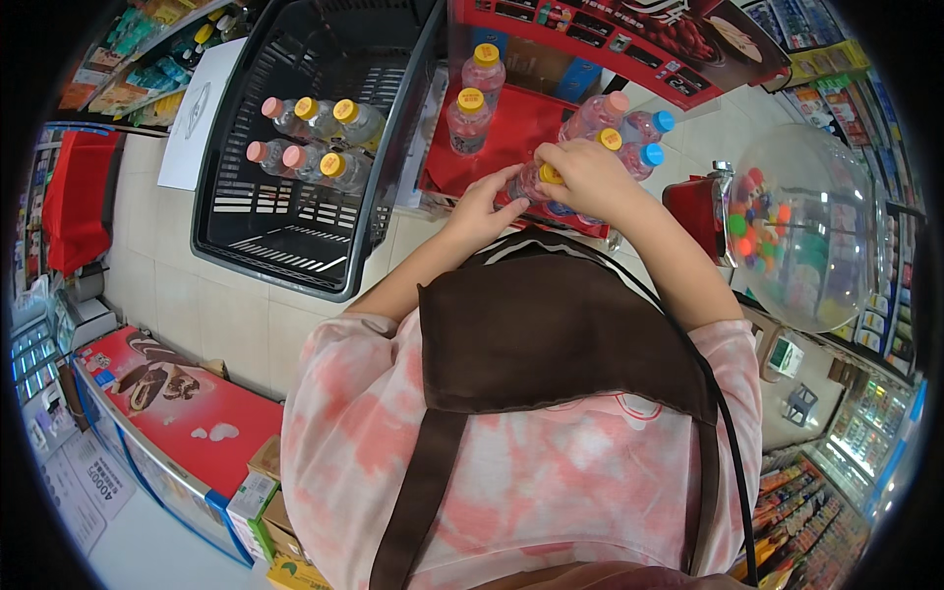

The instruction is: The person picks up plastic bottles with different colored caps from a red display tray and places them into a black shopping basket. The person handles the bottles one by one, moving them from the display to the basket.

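Observation:
On a red display surface (442, 166), my right hand (586, 177) grips a clear bottle with a yellow cap (551, 174) at the cap. My left hand (487, 206) rests its fingertips against the same bottle's side, thumb and fingers apart. Pink-capped (616, 104) and blue-capped bottles (651, 155) stand just beyond my right hand, with another yellow-capped bottle (609, 140) among them. Two yellow-capped bottles (470, 122) stand apart at the back left of the surface. My right hand partly hides the bottles under it.
A black plastic shopping basket (280, 284) to the left holds several pink- and yellow-capped bottles (335, 166). A red printed sign (627, 44) rises behind the display. At the right stands a clear globe with coloured balls (804, 228). A red-topped freezer (184, 413) is at the lower left.

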Available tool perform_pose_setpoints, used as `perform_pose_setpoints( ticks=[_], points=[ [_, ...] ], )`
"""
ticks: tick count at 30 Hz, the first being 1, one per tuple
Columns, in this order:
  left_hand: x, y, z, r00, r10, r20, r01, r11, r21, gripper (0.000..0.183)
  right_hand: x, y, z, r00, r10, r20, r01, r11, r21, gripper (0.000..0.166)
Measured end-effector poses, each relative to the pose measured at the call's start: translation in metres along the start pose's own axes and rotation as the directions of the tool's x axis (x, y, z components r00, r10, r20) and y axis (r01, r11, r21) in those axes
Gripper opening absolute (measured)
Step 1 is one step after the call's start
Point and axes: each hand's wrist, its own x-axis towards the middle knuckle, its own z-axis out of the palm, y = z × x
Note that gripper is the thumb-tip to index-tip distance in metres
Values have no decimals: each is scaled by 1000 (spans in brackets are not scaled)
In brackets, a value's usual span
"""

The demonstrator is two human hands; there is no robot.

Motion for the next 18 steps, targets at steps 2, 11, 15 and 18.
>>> perform_pose_setpoints(
  ticks=[2,11,15,18],
  points=[
    [0,-3,0,1000,-3,0,3,1000,-11,54,1,-1,0,1000,-5,0,5,1000,-3,29],
    [1,1,2,999,3,-53,-8,994,-108,51,2,3,2,1000,-20,15,19,999,49,31],
    [0,6,2,998,-17,-54,10,992,-125,49,4,7,0,998,-13,69,3,989,148,32],
    [2,0,3,999,-9,-49,2,991,-132,50,3,5,-5,997,33,66,-44,985,164,33]
  ],
)
